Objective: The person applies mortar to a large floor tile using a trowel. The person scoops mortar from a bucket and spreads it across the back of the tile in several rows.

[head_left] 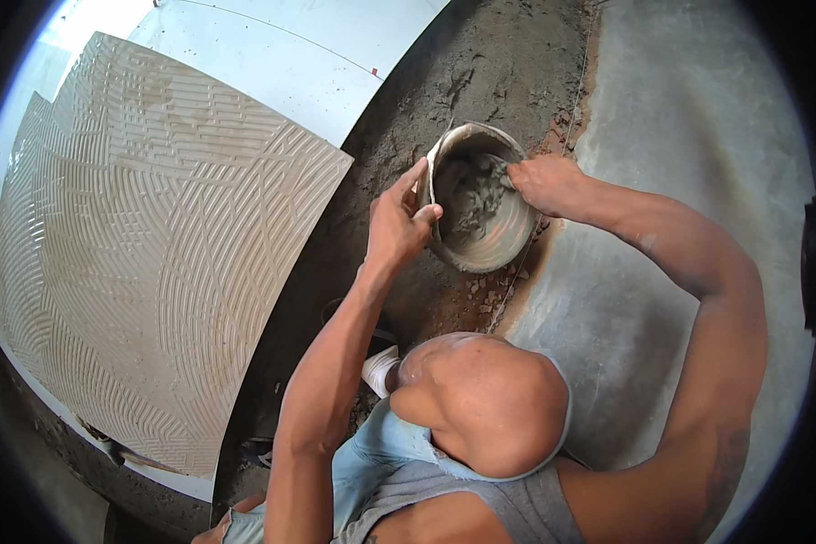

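A round, mortar-smeared bucket (480,249) sits tilted on the rough dirt bed. My left hand (397,222) is shut on its near rim, thumb inside and fingers outside. My right hand (546,181) reaches over the far rim, its fingers curled into the wet grey mortar (473,195) inside. The fingertips are buried, so I cannot see whether they hold a tool. My bent knee (485,412), in light torn denim, is just below the bucket.
A large tile (154,245) with combed adhesive ridges fills the left. White laid tiles (272,54) lie at the top. Smooth grey cement (689,127) spreads to the right, edged by a taut string (578,86). A trowel (109,446) lies at the lower left.
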`<state>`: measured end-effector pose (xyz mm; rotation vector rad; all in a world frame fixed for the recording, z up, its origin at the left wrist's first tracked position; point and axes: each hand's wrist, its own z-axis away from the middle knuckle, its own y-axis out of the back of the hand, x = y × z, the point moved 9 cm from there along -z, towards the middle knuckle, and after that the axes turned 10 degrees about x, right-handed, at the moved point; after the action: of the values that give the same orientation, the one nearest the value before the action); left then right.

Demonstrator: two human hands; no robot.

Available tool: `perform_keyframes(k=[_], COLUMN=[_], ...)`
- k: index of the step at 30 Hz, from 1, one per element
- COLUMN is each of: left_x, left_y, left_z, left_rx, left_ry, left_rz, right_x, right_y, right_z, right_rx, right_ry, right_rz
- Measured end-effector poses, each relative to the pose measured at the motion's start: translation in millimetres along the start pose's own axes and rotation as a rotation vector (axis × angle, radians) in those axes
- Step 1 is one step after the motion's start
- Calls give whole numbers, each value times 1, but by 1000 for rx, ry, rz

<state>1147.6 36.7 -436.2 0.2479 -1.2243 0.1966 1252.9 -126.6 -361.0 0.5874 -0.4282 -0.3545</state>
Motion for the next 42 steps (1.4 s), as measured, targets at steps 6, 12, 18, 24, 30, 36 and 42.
perform_keyframes(k=[6,12,18,24,30,36,42], left_x=[-7,-3,-14,-19,-5,-8,-9], left_y=[-6,-4,-12,-10,-13,-10,-9], left_z=[6,4,4,1,0,0,-4], left_rx=[39,3,-66,-88,-125,-118,-70], left_ry=[48,64,158,159,113,126,112], left_rz=[120,84,139,50,115,85,149], right_x=[17,8,-15,-43,-67,-111,-127], right_y=[-41,-93,-113,-101,-101,-104,-80], right_z=[8,33,53,54,48,36,34], right_rx=[-222,-259,-138,-129,-98,-319,-652], right_ry=[25,-19,-130,-244,-241,-443,-193], right_rz=[-300,-612,-901,-1131,-1464,-2439,-3520])
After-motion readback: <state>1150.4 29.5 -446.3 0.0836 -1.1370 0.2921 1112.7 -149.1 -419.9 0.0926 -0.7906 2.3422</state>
